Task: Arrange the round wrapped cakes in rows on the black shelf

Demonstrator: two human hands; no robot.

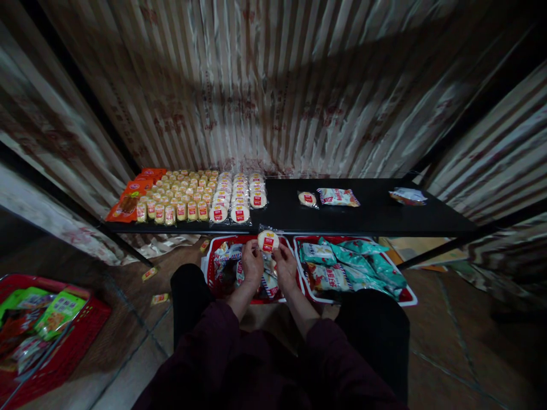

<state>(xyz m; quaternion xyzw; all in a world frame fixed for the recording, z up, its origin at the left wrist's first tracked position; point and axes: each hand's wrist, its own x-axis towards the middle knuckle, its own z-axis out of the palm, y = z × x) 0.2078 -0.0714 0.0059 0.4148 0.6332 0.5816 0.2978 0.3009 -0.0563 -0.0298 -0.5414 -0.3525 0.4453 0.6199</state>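
Between my two hands is a round, clear-wrapped rice cracker (268, 241) with a red and yellow label facing me. My left hand (252, 263) pinches its left edge, and my right hand (285, 265) grips the right edge. Both are above a red basket (210, 267) of striped snack packets, just in front of the black shelf (286, 216). On that shelf, rows of similar wrapped crackers (240, 214) stand beside many small yellow-wrapped snacks (181, 210). A single wrapped cracker (307, 199) lies farther right, next to a striped packet (338, 197).
Orange packets (128, 202) fill the shelf's left end; another packet (407, 196) lies far right. A second basket (411, 299) holds teal bags (359, 262). At lower left stands a red basket (96, 319) with green packets. Small snacks (160, 299) lie on the floor.
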